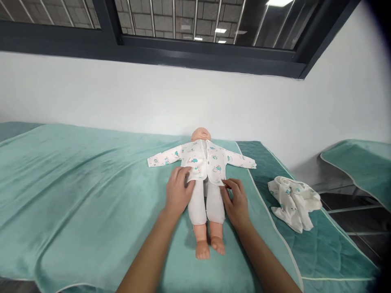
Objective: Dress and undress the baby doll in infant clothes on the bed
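Observation:
A baby doll (200,134) lies on its back on a teal blanket (76,183), arms spread. It wears a white printed jacket (210,156) and white trousers (197,205); its bare feet (210,247) point toward me. My left hand (177,192) pinches the jacket's lower left hem at the doll's hip. On the other side, my right hand (236,202) pinches the lower right hem with thumb and fingers.
A crumpled white printed garment (293,201) lies to the right on a darker teal quilted mat (324,244). A white wall and a dark-framed window (195,44) stand behind. Another teal-covered surface (363,167) is at the far right, across a gap.

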Demonstrator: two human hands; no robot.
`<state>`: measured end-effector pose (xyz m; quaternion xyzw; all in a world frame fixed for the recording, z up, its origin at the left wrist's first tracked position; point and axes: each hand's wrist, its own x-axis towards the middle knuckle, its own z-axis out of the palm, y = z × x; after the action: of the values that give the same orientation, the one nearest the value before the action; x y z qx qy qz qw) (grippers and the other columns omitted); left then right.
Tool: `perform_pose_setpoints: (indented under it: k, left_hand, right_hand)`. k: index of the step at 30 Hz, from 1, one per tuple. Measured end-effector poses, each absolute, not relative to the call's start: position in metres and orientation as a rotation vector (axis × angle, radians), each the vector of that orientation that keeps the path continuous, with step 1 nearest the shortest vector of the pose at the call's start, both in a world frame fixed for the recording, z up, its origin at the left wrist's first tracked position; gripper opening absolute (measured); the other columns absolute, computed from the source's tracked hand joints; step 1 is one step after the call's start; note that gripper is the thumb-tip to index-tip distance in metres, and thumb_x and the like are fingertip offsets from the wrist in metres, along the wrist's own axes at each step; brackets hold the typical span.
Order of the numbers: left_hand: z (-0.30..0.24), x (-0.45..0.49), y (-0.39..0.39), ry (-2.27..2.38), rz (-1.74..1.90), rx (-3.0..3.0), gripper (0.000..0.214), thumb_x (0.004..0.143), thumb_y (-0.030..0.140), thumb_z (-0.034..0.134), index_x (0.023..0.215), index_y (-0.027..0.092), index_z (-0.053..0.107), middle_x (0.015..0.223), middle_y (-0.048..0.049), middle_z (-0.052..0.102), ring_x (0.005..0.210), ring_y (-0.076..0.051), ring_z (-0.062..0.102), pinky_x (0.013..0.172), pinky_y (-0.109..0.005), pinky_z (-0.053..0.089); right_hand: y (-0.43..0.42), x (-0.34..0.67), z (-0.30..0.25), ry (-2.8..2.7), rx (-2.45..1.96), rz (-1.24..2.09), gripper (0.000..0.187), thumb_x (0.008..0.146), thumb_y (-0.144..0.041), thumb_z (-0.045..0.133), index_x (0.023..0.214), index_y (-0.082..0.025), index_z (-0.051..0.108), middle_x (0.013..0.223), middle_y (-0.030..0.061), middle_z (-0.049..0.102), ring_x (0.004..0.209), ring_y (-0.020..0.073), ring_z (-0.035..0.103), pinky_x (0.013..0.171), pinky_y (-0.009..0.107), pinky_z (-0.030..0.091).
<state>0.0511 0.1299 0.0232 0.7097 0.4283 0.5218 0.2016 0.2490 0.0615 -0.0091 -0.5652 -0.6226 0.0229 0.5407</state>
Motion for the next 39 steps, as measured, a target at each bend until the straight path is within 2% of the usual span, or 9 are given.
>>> perform_pose_setpoints:
  k: [4, 7, 11, 15, 21, 25, 29, 34, 39]
  left_hand:
    - [0.023, 0.056, 0.136, 1.231, 1.448, 1.703, 0.006, 0.086, 0.026, 0.061, 0.085, 0.023, 0.066, 0.078, 0.0002, 0.06, 0.073, -0.016, 0.052, 0.069, -0.027, 0.039]
    - [0.016, 0.05, 0.139, 1.164, 1.541, 1.19, 0.027, 0.087, 0.043, 0.062, 0.074, 0.02, 0.062, 0.067, 0.0023, 0.056, 0.065, -0.014, 0.049, 0.061, -0.026, 0.036]
    - [0.011, 0.041, 0.145, 0.98, 1.64, 0.729, 0.025, 0.083, 0.044, 0.068, 0.082, 0.02, 0.062, 0.079, 0.0009, 0.065, 0.075, -0.014, 0.059, 0.066, -0.025, 0.045]
    - [0.01, 0.033, 0.147, 0.953, 1.7, 0.667, 0.021, 0.084, 0.041, 0.067, 0.083, 0.02, 0.06, 0.084, 0.0006, 0.066, 0.077, -0.012, 0.06, 0.067, -0.023, 0.048]
    - [0.006, 0.022, 0.129, 1.051, 1.742, 0.832, 0.031, 0.086, 0.041, 0.064, 0.073, 0.022, 0.043, 0.059, 0.008, 0.039, 0.052, -0.009, 0.037, 0.051, -0.023, 0.033]
    - [0.008, 0.022, 0.119, 1.179, 1.773, 0.969, 0.022, 0.088, 0.034, 0.059, 0.077, 0.021, 0.046, 0.066, 0.0062, 0.041, 0.059, -0.009, 0.039, 0.057, -0.021, 0.035]
    - [0.01, 0.024, 0.117, 1.275, 1.782, 1.063, 0.02, 0.089, 0.033, 0.058, 0.077, 0.021, 0.046, 0.069, 0.0055, 0.041, 0.062, -0.01, 0.038, 0.063, -0.021, 0.035]
    - [0.012, 0.03, 0.112, 1.292, 1.717, 1.265, 0.022, 0.089, 0.035, 0.057, 0.077, 0.021, 0.048, 0.07, 0.0048, 0.043, 0.064, -0.01, 0.04, 0.062, -0.022, 0.035]
    - [0.012, 0.033, 0.1, 1.419, 1.693, 1.555, 0.021, 0.088, 0.035, 0.058, 0.076, 0.021, 0.048, 0.061, 0.0066, 0.043, 0.057, -0.01, 0.039, 0.057, -0.023, 0.033]
  right_hand:
    - [0.062, 0.249, -0.009, -1.49, -1.36, 0.083, 0.019, 0.095, -0.024, 0.054, 0.114, -0.024, 0.059, 0.109, 0.0081, 0.056, 0.098, 0.0217, 0.058, 0.085, 0.038, 0.05]
    - [0.066, 0.248, -0.006, -1.502, -1.364, 0.032, 0.017, 0.095, -0.024, 0.054, 0.111, -0.023, 0.059, 0.107, 0.0082, 0.057, 0.097, 0.0221, 0.057, 0.085, 0.039, 0.049]
    - [0.077, 0.246, 0.011, -1.554, -1.426, -0.023, 0.008, 0.091, -0.025, 0.056, 0.095, -0.022, 0.062, 0.091, 0.0042, 0.06, 0.087, 0.0208, 0.055, 0.08, 0.036, 0.044]
    - [0.084, 0.251, 0.027, -1.157, -1.378, 0.368, 0.026, 0.09, -0.043, 0.057, 0.075, -0.022, 0.06, 0.07, -0.0021, 0.057, 0.068, 0.0163, 0.05, 0.066, 0.03, 0.04]
    - [0.05, 0.279, 0.009, -0.412, -1.162, 0.778, 0.021, 0.078, -0.043, 0.069, 0.083, -0.023, 0.064, 0.079, -0.0031, 0.064, 0.07, 0.014, 0.057, 0.061, 0.026, 0.047]
    - [0.005, 0.292, -0.002, -0.574, -1.354, 0.662, 0.02, 0.08, -0.043, 0.069, 0.083, -0.024, 0.064, 0.084, -0.002, 0.062, 0.079, 0.0143, 0.057, 0.065, 0.024, 0.047]
    - [-0.03, 0.329, 0.001, -0.958, -1.66, 0.305, 0.029, 0.083, -0.047, 0.063, 0.101, -0.024, 0.065, 0.099, 0.0049, 0.066, 0.085, 0.0212, 0.06, 0.077, 0.037, 0.049]
    - [-0.039, 0.414, 0.003, -1.312, -1.866, -0.424, 0.059, 0.083, -0.059, 0.057, 0.124, -0.017, 0.058, 0.135, 0.0208, 0.055, 0.129, 0.0381, 0.046, 0.109, 0.056, 0.032]
    - [-0.028, 0.462, 0.002, -1.313, -2.178, -0.026, 0.053, 0.087, -0.061, 0.049, 0.11, -0.015, 0.063, 0.107, 0.0192, 0.068, 0.103, 0.0359, 0.062, 0.089, 0.049, 0.048]
